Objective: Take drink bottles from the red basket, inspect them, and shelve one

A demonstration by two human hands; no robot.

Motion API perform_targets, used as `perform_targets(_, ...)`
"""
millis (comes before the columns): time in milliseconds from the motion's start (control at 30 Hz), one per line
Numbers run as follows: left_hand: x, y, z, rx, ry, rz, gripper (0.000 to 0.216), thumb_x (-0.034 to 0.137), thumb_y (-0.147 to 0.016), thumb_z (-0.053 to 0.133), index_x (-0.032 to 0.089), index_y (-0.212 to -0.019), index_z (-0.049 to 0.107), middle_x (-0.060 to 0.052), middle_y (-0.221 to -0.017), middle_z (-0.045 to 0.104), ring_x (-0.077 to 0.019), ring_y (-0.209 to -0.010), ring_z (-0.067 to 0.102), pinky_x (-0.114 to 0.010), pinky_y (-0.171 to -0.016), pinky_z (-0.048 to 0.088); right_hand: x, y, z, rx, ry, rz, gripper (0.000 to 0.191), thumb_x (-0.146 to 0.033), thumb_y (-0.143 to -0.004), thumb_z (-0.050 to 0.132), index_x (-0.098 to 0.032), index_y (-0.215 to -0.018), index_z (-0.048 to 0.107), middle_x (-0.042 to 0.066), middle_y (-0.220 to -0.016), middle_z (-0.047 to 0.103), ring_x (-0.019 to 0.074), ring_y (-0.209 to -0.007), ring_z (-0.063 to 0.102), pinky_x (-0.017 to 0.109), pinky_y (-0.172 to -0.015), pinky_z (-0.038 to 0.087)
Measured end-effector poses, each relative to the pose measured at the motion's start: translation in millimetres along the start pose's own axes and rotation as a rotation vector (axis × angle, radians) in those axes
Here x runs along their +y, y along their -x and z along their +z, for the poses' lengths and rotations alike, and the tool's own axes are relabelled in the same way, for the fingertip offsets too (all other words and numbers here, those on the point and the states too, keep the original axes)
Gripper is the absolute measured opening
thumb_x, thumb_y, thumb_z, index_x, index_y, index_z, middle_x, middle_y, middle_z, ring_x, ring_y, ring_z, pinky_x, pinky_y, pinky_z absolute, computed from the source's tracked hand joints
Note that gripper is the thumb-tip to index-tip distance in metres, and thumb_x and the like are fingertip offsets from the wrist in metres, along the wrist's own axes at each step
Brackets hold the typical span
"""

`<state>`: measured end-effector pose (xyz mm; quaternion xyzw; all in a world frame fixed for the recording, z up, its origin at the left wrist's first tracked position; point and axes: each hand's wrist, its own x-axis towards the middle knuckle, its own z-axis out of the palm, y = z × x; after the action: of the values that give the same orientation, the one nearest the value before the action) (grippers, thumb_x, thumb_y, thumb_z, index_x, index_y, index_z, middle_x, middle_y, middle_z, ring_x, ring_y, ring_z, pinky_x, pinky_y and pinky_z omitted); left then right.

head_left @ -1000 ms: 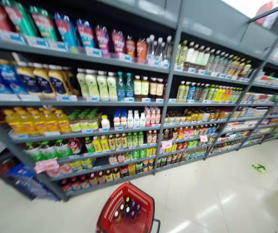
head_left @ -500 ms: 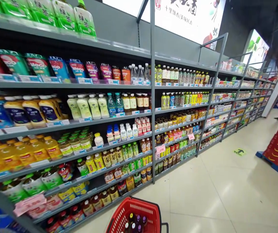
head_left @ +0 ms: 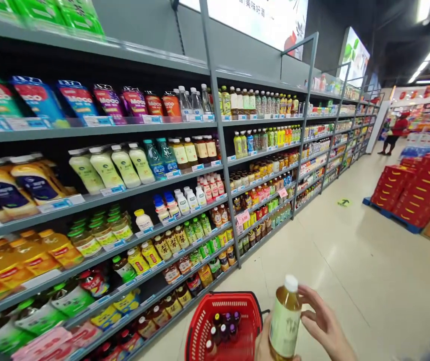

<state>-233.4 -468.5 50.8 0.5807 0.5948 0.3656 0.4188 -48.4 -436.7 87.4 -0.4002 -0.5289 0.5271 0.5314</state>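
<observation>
A bottle of pale amber drink [head_left: 285, 321] with a white cap and a light green label is upright at the bottom of the view, right of the basket. My left hand [head_left: 263, 342] is closed around its lower part, mostly cut off by the frame's edge. On the bottle's other side is my right hand [head_left: 322, 326], its fingers apart and bent towards the neck and label; whether they touch it I cannot tell. A red shopping basket [head_left: 196, 321] stands just left of the bottle, with several dark-looking bottles [head_left: 223, 331] inside, capped in purple, white and yellow.
Tall grey shelves [head_left: 220, 120] of bottled drinks run along the left into the distance. Stacked red boxes [head_left: 418, 188] on a blue pallet [head_left: 391, 216] stand to the right. Pale tiled floor [head_left: 312, 271] lies between. A person [head_left: 393, 133] stands far down the aisle.
Both hands and the pale amber bottle have come into view at the bottom. The view has turned right, so the shelves shift left and more red boxes show.
</observation>
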Motion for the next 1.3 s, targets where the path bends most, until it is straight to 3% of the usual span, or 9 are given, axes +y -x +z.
perform_targets(67, 16.4, 4.5, -9.4, -0.048, 0.105, 0.078, 0.088, 0.048, -0.067, 0.080, 0.033, -0.149, 0.052, -0.010, -0.132, 0.070, -0.0387, -0.125, 0.066, -0.052, -0.108, 0.056, 4.1, 12.8, 24.2, -0.064, -0.060, 0.059, 0.068, -0.060, -0.080, 0.081, -0.028, -0.137, 0.066, 0.017, -0.143, 0.063, 0.0365, -0.133, 0.059, 0.049, -0.110, 0.052)
perform_targets(133, 37.8, 7.3, -19.7, -0.113, 0.332, 0.182, 0.091, 0.050, -0.076, 0.075, 0.020, -0.155, 0.041, -0.017, -0.135, 0.067, -0.0352, -0.121, 0.068, -0.047, -0.108, 0.056, 0.1, 21.0, 49.6, -0.081, -0.170, 0.117, 0.066, -0.062, -0.081, 0.079, -0.025, -0.135, 0.068, 0.016, -0.141, 0.066, 0.0356, -0.133, 0.060, 0.050, -0.116, 0.046)
perform_targets(267, 66.8, 9.0, -36.9, -0.173, 0.392, 0.214, 0.102, 0.050, -0.085, 0.074, 0.015, -0.164, 0.021, -0.021, -0.148, 0.057, -0.0327, -0.139, 0.056, -0.044, -0.120, 0.045, -25.1, 21.8, 77.7, -0.011, -0.315, 0.046, 0.057, -0.057, -0.083, 0.079, -0.023, -0.128, 0.070, 0.011, -0.127, 0.073, 0.0302, -0.118, 0.068, 0.042, -0.106, 0.053)
perform_targets(400, 56.5, 13.0, -41.6, -0.304, 0.412, 0.258, 0.105, 0.056, -0.089, 0.070, 0.018, -0.168, 0.012, -0.021, -0.160, 0.045, -0.0344, -0.152, 0.041, -0.050, -0.129, 0.031, -40.0, 21.7, 75.3, 0.025, -0.327, -0.051, 0.049, -0.051, -0.084, 0.081, -0.021, -0.122, 0.071, 0.008, -0.117, 0.076, 0.0251, -0.105, 0.071, 0.034, -0.094, 0.056)
perform_targets(533, 41.9, 25.8, -34.2, -0.322, 0.510, 0.248, 0.110, 0.053, -0.093, 0.068, 0.024, -0.168, -0.007, -0.020, -0.169, 0.031, -0.0332, -0.154, 0.039, -0.047, -0.126, 0.037, -41.4, 26.2, 79.0, 0.203, -0.349, -0.050, 0.050, -0.054, -0.082, 0.082, -0.018, -0.115, 0.071, 0.011, -0.111, 0.077, 0.0254, -0.096, 0.072, 0.035, -0.085, 0.058)
perform_targets(733, 41.1, 40.2, -17.9, -0.114, 0.392, 0.183, 0.090, 0.051, -0.091, 0.072, 0.019, -0.163, 0.029, -0.019, -0.169, 0.032, -0.0309, -0.157, 0.034, -0.041, -0.128, 0.035, -43.0, 22.4, 94.4, 0.440, -0.368, 0.001, 0.054, -0.057, -0.081, 0.082, -0.017, -0.115, 0.068, 0.013, -0.113, 0.076, 0.0274, -0.102, 0.072, 0.037, -0.090, 0.059)
perform_targets(933, 44.6, 53.3, -9.7, -0.045, 0.601, 0.105, 0.086, 0.056, -0.092, 0.069, 0.020, -0.163, 0.036, -0.016, -0.168, 0.037, -0.0320, -0.156, 0.037, -0.040, -0.125, 0.039, -49.0, 18.9, 88.0, 0.406, -0.474, -0.028, 0.055, -0.056, -0.090, 0.075, -0.020, -0.129, 0.064, 0.011, -0.119, 0.075, 0.0250, -0.099, 0.074, 0.034, -0.084, 0.061)
perform_targets(1067, 54.3, 60.4, -9.4, -0.102, 0.748, 0.077, 0.092, 0.062, -0.085, 0.071, 0.020, -0.161, 0.042, -0.017, -0.165, 0.042, -0.0394, -0.153, 0.039, -0.046, -0.121, 0.044, -54.9, 19.9, 77.3, 0.305, -0.691, 0.078, 0.066, -0.074, -0.088, 0.065, -0.016, -0.120, 0.066, 0.012, -0.095, 0.077, 0.0219, -0.071, 0.073, 0.031, -0.060, 0.059)
perform_targets(1300, 47.6, 63.1, -0.3, -0.244, 0.572, 0.186, 0.082, 0.057, -0.090, 0.067, 0.016, -0.157, 0.046, -0.018, -0.163, 0.045, -0.0364, -0.153, 0.039, -0.043, -0.122, 0.043, -62.8, 27.2, 48.8, 0.208, -0.830, 0.101, 0.069, -0.082, -0.081, 0.064, -0.016, -0.101, 0.069, 0.010, -0.078, 0.074, 0.0197, -0.062, 0.070, 0.026, -0.051, 0.055)
